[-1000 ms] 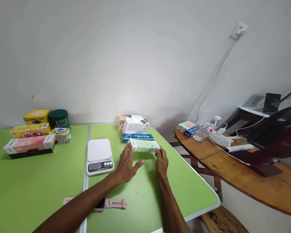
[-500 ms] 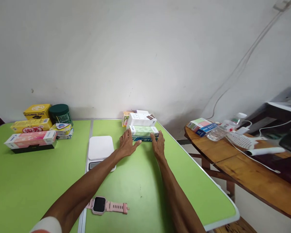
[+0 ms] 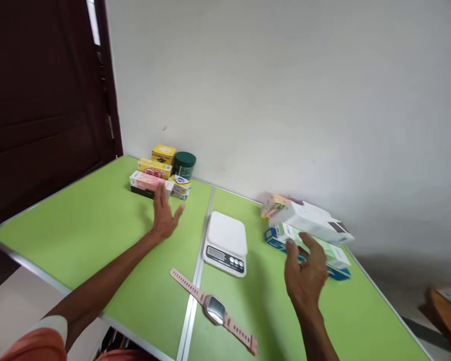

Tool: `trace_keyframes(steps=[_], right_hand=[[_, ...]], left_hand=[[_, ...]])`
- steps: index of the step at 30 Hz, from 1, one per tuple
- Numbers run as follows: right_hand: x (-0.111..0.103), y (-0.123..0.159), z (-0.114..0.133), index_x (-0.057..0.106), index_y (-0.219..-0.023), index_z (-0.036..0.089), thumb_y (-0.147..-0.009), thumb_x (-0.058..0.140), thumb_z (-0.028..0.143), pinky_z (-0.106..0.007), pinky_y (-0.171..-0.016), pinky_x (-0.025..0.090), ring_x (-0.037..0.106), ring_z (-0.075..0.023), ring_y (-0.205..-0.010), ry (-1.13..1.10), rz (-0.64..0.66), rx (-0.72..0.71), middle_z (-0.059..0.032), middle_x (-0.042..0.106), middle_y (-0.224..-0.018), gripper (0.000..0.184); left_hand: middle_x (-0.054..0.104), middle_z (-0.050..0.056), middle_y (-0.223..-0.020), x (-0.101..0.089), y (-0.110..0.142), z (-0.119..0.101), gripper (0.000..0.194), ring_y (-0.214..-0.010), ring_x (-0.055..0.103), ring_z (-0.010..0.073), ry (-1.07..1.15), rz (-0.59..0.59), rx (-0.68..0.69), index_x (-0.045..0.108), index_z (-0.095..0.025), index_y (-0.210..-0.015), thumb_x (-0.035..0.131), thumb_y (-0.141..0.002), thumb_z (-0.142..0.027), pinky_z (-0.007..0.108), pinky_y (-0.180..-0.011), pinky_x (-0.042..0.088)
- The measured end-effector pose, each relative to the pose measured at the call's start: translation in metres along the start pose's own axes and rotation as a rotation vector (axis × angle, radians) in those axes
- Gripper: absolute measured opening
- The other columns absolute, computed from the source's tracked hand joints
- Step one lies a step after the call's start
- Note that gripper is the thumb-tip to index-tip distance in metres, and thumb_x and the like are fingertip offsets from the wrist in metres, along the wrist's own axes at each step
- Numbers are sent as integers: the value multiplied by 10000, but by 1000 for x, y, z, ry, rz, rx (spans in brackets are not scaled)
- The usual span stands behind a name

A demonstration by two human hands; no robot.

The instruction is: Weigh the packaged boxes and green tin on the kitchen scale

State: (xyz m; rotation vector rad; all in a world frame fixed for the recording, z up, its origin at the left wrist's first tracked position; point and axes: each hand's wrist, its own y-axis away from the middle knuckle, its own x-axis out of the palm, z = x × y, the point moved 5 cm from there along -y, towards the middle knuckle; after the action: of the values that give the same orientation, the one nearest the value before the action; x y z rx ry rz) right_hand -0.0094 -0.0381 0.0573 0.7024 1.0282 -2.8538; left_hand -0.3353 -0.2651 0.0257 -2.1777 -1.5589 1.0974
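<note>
My left hand is open, fingers stretched toward the pink and white box, which lies on a black box at the left; whether it touches cannot be told. My right hand is open with fingers apart, in front of the pale green box that rests on a blue box. Nothing is held in either hand. Between them lie a white kitchen scale and a pink-strapped smartwatch.
Yellow boxes and a green-lidded jar stand behind the pink box. At the right are a long white box and a small orange box. A metal seam crosses the green table. A dark door is at left.
The view has swung left. My left hand has left the green box stack and moved over to the left boxes. My right hand has drawn back from the green box and opened.
</note>
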Motion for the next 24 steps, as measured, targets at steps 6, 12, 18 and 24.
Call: trace_keyframes(steps=[6, 12, 18, 24], right_hand=[[149, 41, 116, 631, -1386, 205, -905, 601, 660, -550, -1027, 509, 653, -345, -1201, -367, 514, 55, -176, 601, -1484, 663], [288, 88, 166, 532, -1494, 187, -798, 686, 662, -524, -1172, 411, 509, -356, -1438, -655, 743, 293, -157, 550, -1560, 857], [317, 94, 176, 504, -1506, 216, -823, 672, 564, -485, -1183, 404, 571, -300, -1363, -784, 687, 321, -88, 608, -1508, 785], [271, 94, 149, 553, -1472, 199, -859, 669, 593, -442, -1185, 382, 557, -294, -1371, -671, 607, 345, -116, 612, -1500, 739]], left_hand=[[109, 289, -1730, -71, -46, 110, 1039, -1640, 76, 355, 27, -326, -392, 84, -39, -1651, 472, -953, -704, 529, -1326, 79], [309, 235, -1696, -67, -58, 147, 785, -1595, 292, 297, 240, -111, -536, 322, -88, -1588, 343, -1032, -642, 441, -1313, 214], [676, 180, -1336, -69, -60, 145, 548, -1294, 612, 314, 185, -100, -500, 619, -167, -1228, 319, -1050, -590, 471, -1133, 451], [721, 146, -1024, -51, -49, 118, 481, -1084, 668, 305, 132, -63, -396, 637, -198, -905, 395, -1001, -603, 478, -1036, 502]])
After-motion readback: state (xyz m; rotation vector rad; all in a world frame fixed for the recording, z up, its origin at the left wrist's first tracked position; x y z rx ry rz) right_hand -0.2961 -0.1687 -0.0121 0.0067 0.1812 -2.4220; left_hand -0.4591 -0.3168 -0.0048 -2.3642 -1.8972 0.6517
